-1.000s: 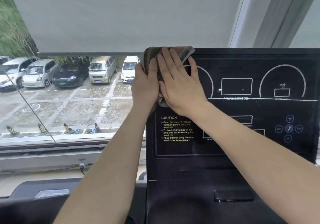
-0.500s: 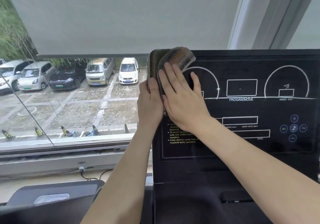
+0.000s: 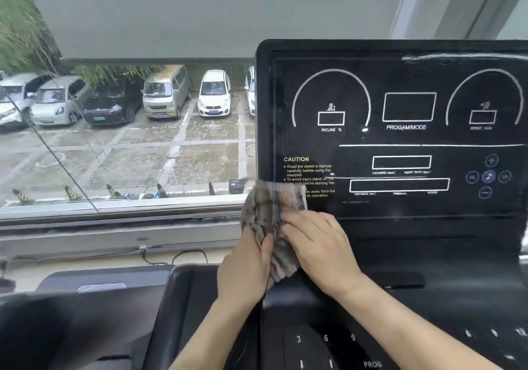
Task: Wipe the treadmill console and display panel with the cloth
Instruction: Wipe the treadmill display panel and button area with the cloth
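The black treadmill display panel (image 3: pixel 408 141) stands upright on the right, with white dials, boxes and a CAUTION label. A crumpled striped grey-brown cloth (image 3: pixel 271 206) lies against the panel's lower left corner and covers part of the label. My left hand (image 3: pixel 245 266) grips the cloth from the left, at the panel's edge, thumb on the fabric. My right hand (image 3: pixel 320 249) presses the cloth against the panel from the right. Below lies the console (image 3: pixel 325 338) with numbered buttons, partly behind my forearms.
A window (image 3: pixel 128 141) on the left looks down on parked cars, with a grey roller blind (image 3: pixel 200 12) above. A cable (image 3: pixel 183 256) runs along the sill. A second black treadmill (image 3: pixel 85 312) sits at lower left. A dark slot (image 3: pixel 400 279) lies under the panel.
Both hands and the cloth have slid down from the panel's top left corner to its lower left corner. The incline dial is uncovered. The view has tilted down and now shows the console buttons.
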A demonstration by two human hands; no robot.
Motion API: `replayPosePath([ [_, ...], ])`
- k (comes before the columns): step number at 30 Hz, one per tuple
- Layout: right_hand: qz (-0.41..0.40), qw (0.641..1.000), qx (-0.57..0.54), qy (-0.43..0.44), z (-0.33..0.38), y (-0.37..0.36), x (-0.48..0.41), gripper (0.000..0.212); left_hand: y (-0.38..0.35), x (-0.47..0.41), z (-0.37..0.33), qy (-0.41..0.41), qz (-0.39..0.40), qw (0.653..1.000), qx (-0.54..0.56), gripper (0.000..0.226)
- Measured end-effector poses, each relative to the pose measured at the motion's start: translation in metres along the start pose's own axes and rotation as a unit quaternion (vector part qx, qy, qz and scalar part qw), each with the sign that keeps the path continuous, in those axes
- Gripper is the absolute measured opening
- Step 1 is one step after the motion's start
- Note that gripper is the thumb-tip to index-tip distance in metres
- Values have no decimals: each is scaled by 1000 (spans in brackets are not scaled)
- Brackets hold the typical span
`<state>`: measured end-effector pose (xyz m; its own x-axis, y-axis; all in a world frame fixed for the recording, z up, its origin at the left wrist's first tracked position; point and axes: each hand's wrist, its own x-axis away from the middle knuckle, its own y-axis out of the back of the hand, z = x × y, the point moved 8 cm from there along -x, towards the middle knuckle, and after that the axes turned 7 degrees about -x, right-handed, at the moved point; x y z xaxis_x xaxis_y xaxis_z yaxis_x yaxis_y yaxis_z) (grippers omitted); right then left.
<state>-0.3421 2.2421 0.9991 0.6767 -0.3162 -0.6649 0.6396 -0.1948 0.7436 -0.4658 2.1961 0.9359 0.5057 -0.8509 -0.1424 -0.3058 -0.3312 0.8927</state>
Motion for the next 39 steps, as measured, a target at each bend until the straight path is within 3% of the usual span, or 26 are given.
replayPosePath([
  [1,39,998,-27,-31,0,-4,4,15,2,11,6,10,32,999,-32,42],
  [3,85,972,-151,-156,-11,1,7,11,26,19,7,18,61,998,10,48],
  [4,81,936,-249,-234,-22,6,9,10,43,17,3,22,73,994,75,52],
  [7,-7,751,-522,-404,-51,26,13,26,88,8,-20,31,118,947,297,38],
  [8,-38,727,-537,-425,-59,35,9,25,96,3,-27,27,128,931,340,32],
  [10,-112,752,-480,-437,-77,59,-7,20,105,-12,-39,20,110,909,401,23],
  [12,-215,791,-373,-435,-97,87,-28,28,108,-29,-41,33,48,897,438,27],
  [15,-322,868,-184,-330,-97,123,-72,22,113,-46,-42,15,-101,936,337,23],
  [17,-312,906,-115,-262,-88,112,-90,8,106,-48,-47,-20,-145,959,241,20],
  [21,-193,956,18,-220,-69,53,-71,43,83,-32,-53,-64,-156,976,135,19],
  [25,-142,960,30,-238,-57,34,-52,57,62,-22,-54,-107,-86,987,82,20],
  [27,-170,949,-8,-265,-59,37,-57,57,68,-21,-54,-88,-86,979,162,20],
  [29,-204,937,-33,-283,-58,38,-62,55,85,-30,-50,-39,-132,947,290,21],
  [31,-229,940,-48,-248,-47,38,-66,45,99,-50,-49,14,-160,916,368,24],
  [33,-255,946,-62,-190,-42,41,-76,35,98,-79,-55,48,-126,900,414,32],
  [35,-279,944,-67,-163,-43,49,-97,33,90,-100,-66,47,-85,900,426,42],
  [39,-281,946,-31,-157,-39,47,-136,30,84,-109,-69,32,-100,904,415,45],
])
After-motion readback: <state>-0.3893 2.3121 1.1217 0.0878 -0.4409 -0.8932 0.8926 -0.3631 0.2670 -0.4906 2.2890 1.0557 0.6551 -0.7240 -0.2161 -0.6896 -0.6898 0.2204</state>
